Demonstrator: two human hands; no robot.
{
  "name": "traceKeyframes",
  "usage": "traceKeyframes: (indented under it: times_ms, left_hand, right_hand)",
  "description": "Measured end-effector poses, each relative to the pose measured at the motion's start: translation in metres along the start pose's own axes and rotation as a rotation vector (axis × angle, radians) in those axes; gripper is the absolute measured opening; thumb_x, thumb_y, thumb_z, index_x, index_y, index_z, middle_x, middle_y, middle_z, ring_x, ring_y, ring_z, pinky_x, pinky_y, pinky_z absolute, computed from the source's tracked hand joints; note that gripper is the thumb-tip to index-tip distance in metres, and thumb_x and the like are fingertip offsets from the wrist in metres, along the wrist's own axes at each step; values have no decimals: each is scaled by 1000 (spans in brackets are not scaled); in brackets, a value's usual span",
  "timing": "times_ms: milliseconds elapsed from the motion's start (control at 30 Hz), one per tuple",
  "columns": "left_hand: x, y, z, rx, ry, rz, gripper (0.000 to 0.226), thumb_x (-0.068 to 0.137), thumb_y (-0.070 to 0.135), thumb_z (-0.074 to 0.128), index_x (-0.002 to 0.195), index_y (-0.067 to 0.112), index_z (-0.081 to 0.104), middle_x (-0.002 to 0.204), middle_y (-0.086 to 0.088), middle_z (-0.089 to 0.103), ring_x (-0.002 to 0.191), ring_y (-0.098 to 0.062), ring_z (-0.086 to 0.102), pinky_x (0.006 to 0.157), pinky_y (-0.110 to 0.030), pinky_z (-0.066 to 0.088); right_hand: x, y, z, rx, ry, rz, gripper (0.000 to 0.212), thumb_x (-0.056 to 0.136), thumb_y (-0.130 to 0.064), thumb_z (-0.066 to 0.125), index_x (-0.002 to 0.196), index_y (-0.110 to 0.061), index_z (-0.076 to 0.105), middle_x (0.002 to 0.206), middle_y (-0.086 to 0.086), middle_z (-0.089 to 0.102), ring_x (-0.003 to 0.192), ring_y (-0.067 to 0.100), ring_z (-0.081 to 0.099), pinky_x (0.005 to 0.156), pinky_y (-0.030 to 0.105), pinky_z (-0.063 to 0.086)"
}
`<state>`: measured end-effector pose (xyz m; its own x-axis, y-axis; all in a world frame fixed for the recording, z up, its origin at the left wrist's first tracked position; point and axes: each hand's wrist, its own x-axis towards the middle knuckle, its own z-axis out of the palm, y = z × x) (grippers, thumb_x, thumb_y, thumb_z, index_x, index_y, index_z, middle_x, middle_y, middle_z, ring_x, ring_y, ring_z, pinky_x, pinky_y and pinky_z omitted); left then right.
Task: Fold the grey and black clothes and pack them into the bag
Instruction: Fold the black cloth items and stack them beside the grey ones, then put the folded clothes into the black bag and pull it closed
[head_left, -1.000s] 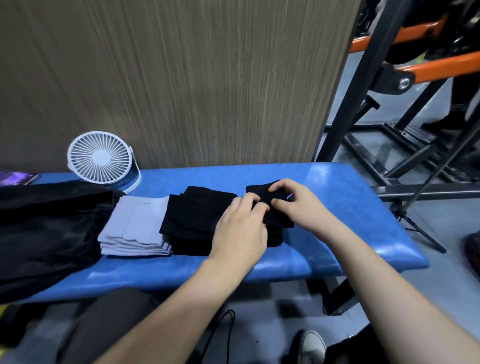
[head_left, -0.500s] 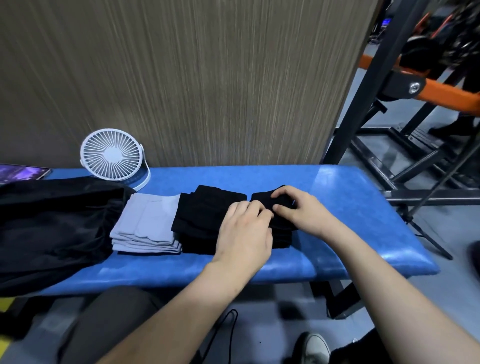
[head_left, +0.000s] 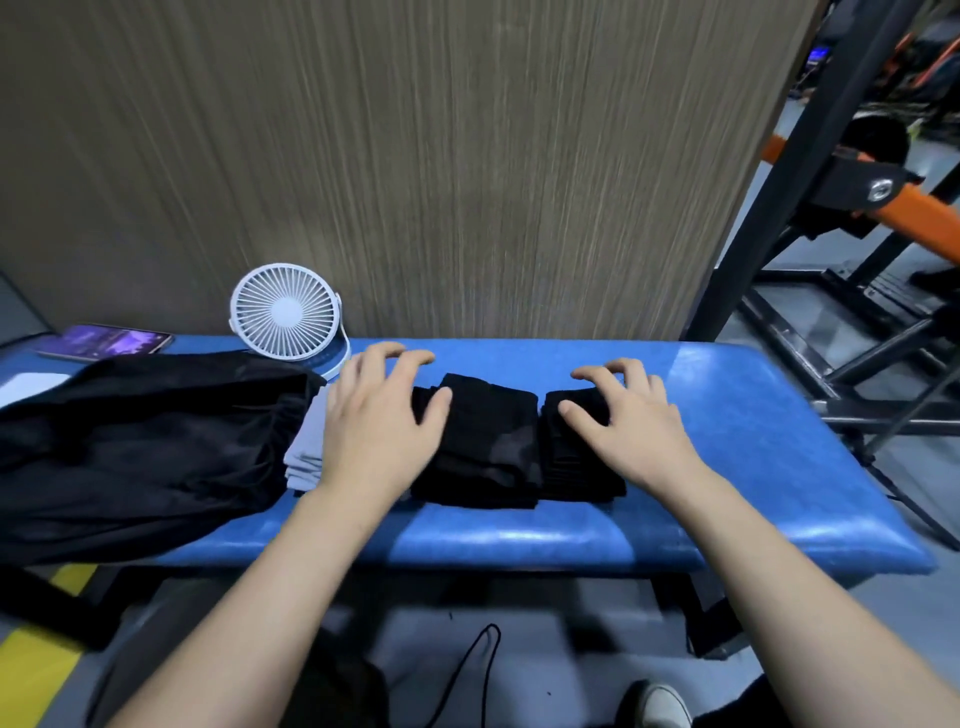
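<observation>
From the head camera: three folded piles in a row on the blue bench (head_left: 727, 415). Grey pile (head_left: 304, 457) on the left, mostly hidden under the left hand (head_left: 379, 426). Big black pile (head_left: 483, 447) in the middle. Small black pile (head_left: 576, 452) on the right, touching the middle one.

Left hand spread wide, fingers lightly bent, hovering or resting over the seam between grey and black; cannot tell if touching. Holding nothing. Right hand (head_left: 628, 421) also spread wide, fingers bent over the back of the small black pile, thumb on its top. Not gripping anything yet.

Piles between the two hands, one hand at each end of the row. Row running left to right along the bench; each pile long from front to back. Looks like folding done, packing not yet started. Next move probably squeezing the piles together from both ends and lifting.

Black bag (head_left: 130, 447) lying flat and floppy on the left end of the bench, just beside the grey pile, so nearer the left hand. Mouth of the bag hard to make out.

Bench top smooth and shiny. White fan (head_left: 283, 312) at the back, phone (head_left: 104, 343) at far left. Wooden wall (head_left: 415, 156) behind, metal frame (head_left: 810, 208) on the right.
</observation>
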<state>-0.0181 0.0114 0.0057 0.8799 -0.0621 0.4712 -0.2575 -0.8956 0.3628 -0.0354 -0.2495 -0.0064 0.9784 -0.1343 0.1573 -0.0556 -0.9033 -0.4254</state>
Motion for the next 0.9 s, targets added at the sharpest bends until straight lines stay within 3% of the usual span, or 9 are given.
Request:
traceKeyframes:
  times_ms: [167,333,433,900]
  left_hand:
    - [-8,-43,-5,62,-281,-246,70,83,76,43,144,43,37,157,2,24,146,-27,18,114,-51,26]
    - [-10,-57,-8,-124,-403,-327,78,79,84,41,146,45,34,159,10,14,147,-23,19,113,-50,30]
    - [-10,-56,-6,-141,-431,-340,83,75,87,42,146,46,34,159,13,10,148,-22,17,113,-50,29]
    - [-20,-28,19,134,-475,-264,72,83,84,26,145,47,27,165,5,-2,150,-30,-2,114,-54,18]
  right_hand:
    - [-5,-29,13,-144,-14,-140,73,80,-82,19,141,-49,41,157,-7,30,146,20,21,115,55,20]
    - [-7,-44,32,-213,-161,-118,88,70,-92,7,147,-55,24,164,-5,15,152,25,8,117,64,9]
    - [-6,-41,37,-276,-251,-105,87,70,-94,10,149,-57,16,166,-4,10,153,26,4,117,66,4]
    - [-4,-28,40,-406,-244,-146,100,62,-97,0,151,-53,12,153,-9,35,147,28,22,112,63,20]
